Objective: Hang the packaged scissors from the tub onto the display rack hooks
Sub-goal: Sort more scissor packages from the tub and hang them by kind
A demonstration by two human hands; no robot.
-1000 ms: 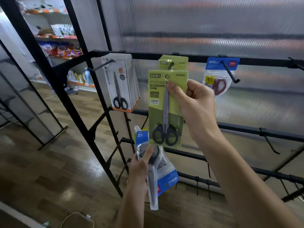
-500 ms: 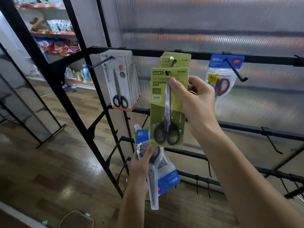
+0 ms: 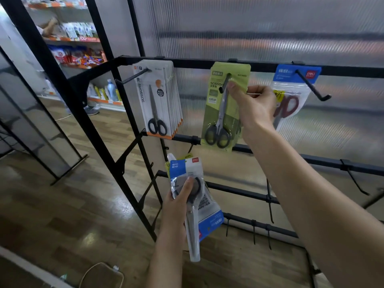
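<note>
Right hand (image 3: pixel 254 104) pinches green scissors pack (image 3: pixel 225 109) onto middle hook (image 3: pixel 225 83) — next, release; left hand (image 3: pixel 179 201) grips spare packs (image 3: pixel 199 204).

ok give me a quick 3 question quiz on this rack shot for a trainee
1. True or false: the right hand holds the green scissors pack at the middle hook.
2. Which pack hangs on the right hook? A white, B blue-topped, C green.
3. Fill in: the left hand grips a ___-labelled bag of scissors.

Key: 1 true; 2 B, the blue-topped pack; 3 blue.
</note>
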